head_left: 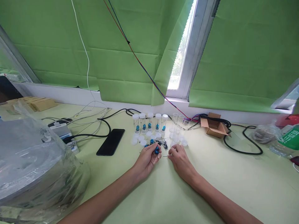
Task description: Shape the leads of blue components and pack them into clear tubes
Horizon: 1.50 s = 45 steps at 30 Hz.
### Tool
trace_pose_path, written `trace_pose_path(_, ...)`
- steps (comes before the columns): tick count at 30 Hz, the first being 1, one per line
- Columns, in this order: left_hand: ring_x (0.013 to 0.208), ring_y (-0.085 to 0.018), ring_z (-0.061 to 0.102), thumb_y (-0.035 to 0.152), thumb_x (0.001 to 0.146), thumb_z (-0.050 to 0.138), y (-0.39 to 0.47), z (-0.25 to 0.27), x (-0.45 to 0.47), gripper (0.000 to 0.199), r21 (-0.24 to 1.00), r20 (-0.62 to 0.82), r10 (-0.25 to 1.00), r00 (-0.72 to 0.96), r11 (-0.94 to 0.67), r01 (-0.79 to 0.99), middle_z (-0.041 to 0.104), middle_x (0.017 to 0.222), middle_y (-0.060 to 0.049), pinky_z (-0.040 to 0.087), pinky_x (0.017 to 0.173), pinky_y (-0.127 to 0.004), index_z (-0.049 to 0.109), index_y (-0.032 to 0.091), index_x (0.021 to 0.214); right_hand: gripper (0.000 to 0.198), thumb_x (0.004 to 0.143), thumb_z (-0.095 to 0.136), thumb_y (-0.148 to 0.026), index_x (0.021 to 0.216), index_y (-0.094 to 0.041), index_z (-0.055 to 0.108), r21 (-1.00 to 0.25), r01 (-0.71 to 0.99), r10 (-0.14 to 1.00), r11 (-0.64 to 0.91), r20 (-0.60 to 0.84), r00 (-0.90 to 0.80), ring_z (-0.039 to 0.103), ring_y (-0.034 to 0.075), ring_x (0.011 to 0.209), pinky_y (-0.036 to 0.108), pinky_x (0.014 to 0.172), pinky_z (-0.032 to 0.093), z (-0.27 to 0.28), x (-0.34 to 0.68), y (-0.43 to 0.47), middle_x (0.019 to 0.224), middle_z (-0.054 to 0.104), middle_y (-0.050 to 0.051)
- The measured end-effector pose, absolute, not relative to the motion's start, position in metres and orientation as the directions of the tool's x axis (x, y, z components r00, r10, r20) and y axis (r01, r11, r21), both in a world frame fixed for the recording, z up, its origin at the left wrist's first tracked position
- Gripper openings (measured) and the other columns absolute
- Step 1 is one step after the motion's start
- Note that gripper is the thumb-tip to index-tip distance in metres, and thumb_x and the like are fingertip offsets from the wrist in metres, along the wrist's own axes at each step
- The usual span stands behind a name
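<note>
L hand has blue pc, R hand nr tubes

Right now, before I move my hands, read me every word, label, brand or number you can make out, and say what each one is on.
Nothing can be read for certain.
Green label on the clear bottle: white lettering, too small and blurred to read.
Phone: dark screen, no text visible.
Capped tubes: no lettering I can make out.
</note>
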State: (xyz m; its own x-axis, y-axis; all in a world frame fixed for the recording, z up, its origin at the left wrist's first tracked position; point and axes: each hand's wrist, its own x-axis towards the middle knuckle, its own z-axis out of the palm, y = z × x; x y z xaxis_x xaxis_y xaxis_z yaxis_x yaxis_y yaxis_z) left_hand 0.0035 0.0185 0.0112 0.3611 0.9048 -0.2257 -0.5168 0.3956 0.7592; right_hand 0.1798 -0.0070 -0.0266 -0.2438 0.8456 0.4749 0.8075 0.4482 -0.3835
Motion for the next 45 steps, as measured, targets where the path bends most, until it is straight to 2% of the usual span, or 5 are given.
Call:
trace_pose_path(10,0.040,-0.003,0.048,0.037,0.077,0.073,0.016,0.011,0.002,0.027,0.796,-0.197,0.894,0.403,0.385,-0.466,0.057,0.071,0.001,0.031,0.027,-0.012,0.061,0.013,0.074,0.016,0.088,0.054,-0.005,0.087,-0.021,0.052,-0.355,0.818,0.853,0.453,0.439,-0.282,0.050,0.025,0.089,0.039,0.076,0.049,-0.026,0.181,-0.006,0.096,0.054,0.008)
trace_pose_path(15,0.040,-0.002,0.046,0.036,0.078,0.072,0.015,0.012,0.003,0.026,0.795,-0.200,0.890,0.410,0.392,-0.463,0.056,0.070,0.001,0.028,0.028,-0.011,0.061,0.013,0.074,0.014,0.089,0.055,-0.007,0.087,-0.021,0.051,-0.345,0.822,0.856,0.454,0.424,-0.295,0.050,0.025,0.089,0.038,0.075,0.049,-0.027,0.184,-0.005,0.096,0.053,0.007)
trace_pose_path(24,0.042,-0.002,0.046,0.037,0.081,0.069,0.013,0.015,0.006,0.028,0.806,-0.229,0.884,0.407,0.407,-0.430,0.056,0.067,0.000,0.031,0.032,-0.012,0.062,0.011,0.074,0.014,0.089,0.056,-0.008,0.086,-0.020,0.051,-0.377,0.809,0.861,0.451,0.422,-0.284,0.050,0.024,0.090,0.037,0.076,0.049,-0.027,0.186,-0.003,0.095,0.053,0.006)
trace_pose_path(33,0.046,-0.005,0.052,0.041,0.079,0.071,0.013,0.012,0.005,0.030,0.849,-0.194,0.888,0.417,0.365,-0.381,0.056,0.069,0.000,0.036,0.037,-0.014,0.063,0.012,0.077,0.014,0.088,0.057,-0.007,0.085,-0.020,0.052,-0.369,0.805,0.848,0.465,0.448,-0.284,0.051,0.023,0.088,0.037,0.075,0.049,-0.026,0.185,-0.004,0.094,0.053,0.007)
trace_pose_path(45,0.051,-0.007,0.054,0.042,0.077,0.071,0.008,0.016,0.005,0.029,0.940,-0.079,0.905,0.419,0.207,-0.271,0.058,0.074,-0.001,0.037,0.041,-0.019,0.064,0.014,0.078,0.016,0.090,0.052,-0.007,0.082,-0.021,0.052,-0.323,0.808,0.818,0.493,0.489,-0.303,0.052,0.023,0.088,0.037,0.074,0.051,-0.021,0.182,-0.007,0.095,0.054,0.007)
